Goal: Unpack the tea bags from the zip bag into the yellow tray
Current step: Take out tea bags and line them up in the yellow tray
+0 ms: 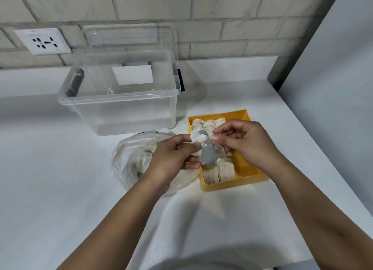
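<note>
Both hands hold a small bunch of white tea bags (204, 148) with a grey patch, just above the left edge of the yellow tray (245, 169). My left hand (173, 156) pinches its lower left side, and my right hand (244, 140) pinches its upper right corner. Inside the tray, several tea bags (207, 124) stand in rows at the far end and more tea bags (224, 171) at the near end. The clear zip bag (131, 158) lies crumpled on the white table left of the tray, partly under my left wrist, with a few tea bags still showing inside.
An open clear plastic storage box (121, 100) stands behind the zip bag, its lid (129, 37) leaning on the brick wall. A wall socket (43, 41) is at the back left. The white table's right edge (323, 152) runs diagonally close to the tray.
</note>
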Demonstrator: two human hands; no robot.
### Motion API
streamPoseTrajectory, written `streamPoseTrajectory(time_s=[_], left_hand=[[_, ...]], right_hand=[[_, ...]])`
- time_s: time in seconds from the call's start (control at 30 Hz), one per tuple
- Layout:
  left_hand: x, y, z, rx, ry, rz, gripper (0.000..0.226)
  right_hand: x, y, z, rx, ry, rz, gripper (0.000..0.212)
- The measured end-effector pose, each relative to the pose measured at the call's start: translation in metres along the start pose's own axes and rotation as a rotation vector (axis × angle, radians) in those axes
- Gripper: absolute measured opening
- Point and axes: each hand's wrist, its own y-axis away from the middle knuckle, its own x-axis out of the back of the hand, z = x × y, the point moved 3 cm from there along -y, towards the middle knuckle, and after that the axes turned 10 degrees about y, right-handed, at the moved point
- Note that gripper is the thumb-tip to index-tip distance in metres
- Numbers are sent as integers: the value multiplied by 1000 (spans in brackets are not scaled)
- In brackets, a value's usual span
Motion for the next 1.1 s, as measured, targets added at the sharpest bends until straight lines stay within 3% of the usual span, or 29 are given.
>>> streamPoseTrajectory(time_s=[0.13,0.4,0.57,0.83,1.1], left_hand=[[-4,1,1,21,31,-24,8],[-7,2,0,7,39,43,14],[3,0,4,-39,20,106,15],[5,-1,-3,-39,-94,50,7],[8,-1,-5,-63,-154,36,10]], right_hand=[[-10,9,-4,72,153,57,21],[-9,19,-10,165,173,162,7],[32,5,14,-10,100,320,5],[19,-8,60,-203,469,101,4],[5,-26,75,-308,407,69,8]])
